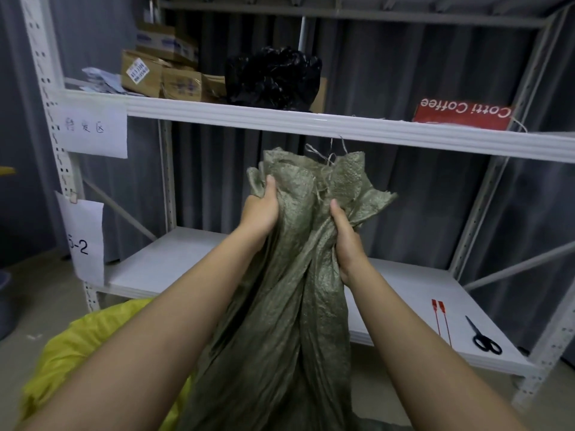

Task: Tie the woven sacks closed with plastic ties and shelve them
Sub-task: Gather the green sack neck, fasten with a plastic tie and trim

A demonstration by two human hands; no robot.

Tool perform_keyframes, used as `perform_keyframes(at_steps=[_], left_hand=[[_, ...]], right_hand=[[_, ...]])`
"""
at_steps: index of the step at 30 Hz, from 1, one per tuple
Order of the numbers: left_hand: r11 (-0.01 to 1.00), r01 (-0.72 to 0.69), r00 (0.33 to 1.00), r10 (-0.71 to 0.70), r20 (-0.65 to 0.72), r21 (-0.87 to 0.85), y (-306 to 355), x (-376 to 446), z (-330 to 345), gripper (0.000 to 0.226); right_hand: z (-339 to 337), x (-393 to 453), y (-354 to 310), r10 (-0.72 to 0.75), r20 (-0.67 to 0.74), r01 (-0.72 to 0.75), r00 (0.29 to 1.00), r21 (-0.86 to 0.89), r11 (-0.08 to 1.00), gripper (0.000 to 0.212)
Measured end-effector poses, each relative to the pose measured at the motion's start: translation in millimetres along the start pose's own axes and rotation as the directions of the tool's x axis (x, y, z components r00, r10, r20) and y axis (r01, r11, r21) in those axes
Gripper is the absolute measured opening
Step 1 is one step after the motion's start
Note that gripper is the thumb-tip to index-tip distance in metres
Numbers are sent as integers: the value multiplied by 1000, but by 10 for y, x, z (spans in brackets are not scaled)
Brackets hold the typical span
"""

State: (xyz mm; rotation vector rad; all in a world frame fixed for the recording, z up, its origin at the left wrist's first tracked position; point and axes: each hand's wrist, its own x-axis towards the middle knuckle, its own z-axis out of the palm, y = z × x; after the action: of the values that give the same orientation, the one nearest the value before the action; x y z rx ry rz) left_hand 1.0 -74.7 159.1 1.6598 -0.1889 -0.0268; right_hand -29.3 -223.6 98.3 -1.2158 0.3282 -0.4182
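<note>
A white metal rack (pixel 74 169) fills the view, its left post perforated and carrying two paper labels (pixel 93 129), the lower one reading "5-2". Near left, low down, lies a yellow sack (pixel 71 349) of shiny, crumpled material; what it holds cannot be seen. On the upper shelf (pixel 280 119), far left, sit loose papers and stacked cardboard boxes (pixel 161 73), their contents hidden. Just right of them is a bunched, glossy black bag (pixel 273 77).

In the centre, both bare arms reach forward to a green sack (pixel 289 290) of coarse woven plastic. It stands in front of the lower shelf (pixel 193 262), rising from the near floor to just below the upper shelf. Its neck is gathered into deep vertical folds, and frayed threads stick up from the open rim. The contents are not visible. The left hand (pixel 259 209) grips the left side of the neck, fingers closed into the fabric and thumb pointing up. The right hand (pixel 347 241) grips the right side a little lower, fingers wrapped behind the folds and thumb up.

To the right, on the flat white lower shelf, lie two thin red ties (pixel 441 318) side by side, with black scissors (pixel 483 337) just right of them. Above, on the upper shelf's right end, lies a red "Cotti Coffee" bag (pixel 463 115), its lettering upside down.
</note>
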Motion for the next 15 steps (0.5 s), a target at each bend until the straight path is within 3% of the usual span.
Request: perform_keyframes(at_steps=[4,8,11,13,15], left_hand=[[982,121,960,-78,270,-144,-35,-91,89,75],[935,208,881,-52,470,-287,-88,-199,175,51],[911,15,934,134,332,-411,-62,-129,211,40],[924,-170,935,261,241,-341,20,-94,193,56],[927,-338,894,370,253,-164,110,-106,177,62]], right_hand=[[239,-295,34,-21,198,6,980,74,997,90],[233,-354,13,-46,182,28,982,100,995,84],[206,-398,3,-69,216,45,974,114,992,74],[203,-427,-18,-93,241,85,966,42,996,51],[240,-459,-59,-137,277,159,951,-60,985,25]])
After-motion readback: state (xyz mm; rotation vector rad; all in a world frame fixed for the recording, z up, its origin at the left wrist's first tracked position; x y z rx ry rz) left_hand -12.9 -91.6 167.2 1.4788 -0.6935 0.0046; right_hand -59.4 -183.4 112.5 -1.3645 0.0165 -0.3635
